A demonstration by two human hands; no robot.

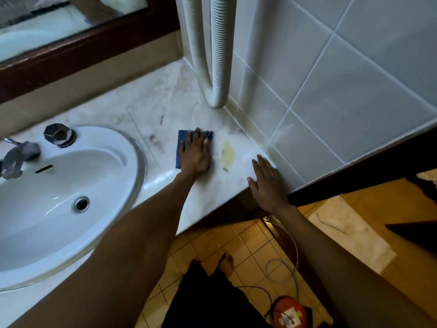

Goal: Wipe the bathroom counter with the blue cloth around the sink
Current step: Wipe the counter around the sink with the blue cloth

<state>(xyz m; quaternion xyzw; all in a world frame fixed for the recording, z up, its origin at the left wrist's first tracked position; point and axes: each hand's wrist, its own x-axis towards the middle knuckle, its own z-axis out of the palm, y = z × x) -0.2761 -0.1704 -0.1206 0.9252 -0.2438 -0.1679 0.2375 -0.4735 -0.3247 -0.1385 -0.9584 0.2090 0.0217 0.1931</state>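
The folded blue cloth [183,140] lies on the pale marble counter [146,112], to the right of the white oval sink [59,185]. My left hand [195,155] presses flat on top of the cloth, fingers spread and pointing toward the back wall; only the cloth's left and far edges show. My right hand [266,183] rests flat and empty on the counter's right front corner, next to the tiled side wall. A yellowish stain [228,156] sits on the marble between my two hands.
A chrome tap [17,157] and knob [59,134] stand at the sink's back rim. Two white ribbed hoses [218,67] hang into the back right corner. Grey wall tiles [331,91] bound the right side. Below, cables and an orange device [289,313] lie on the floor.
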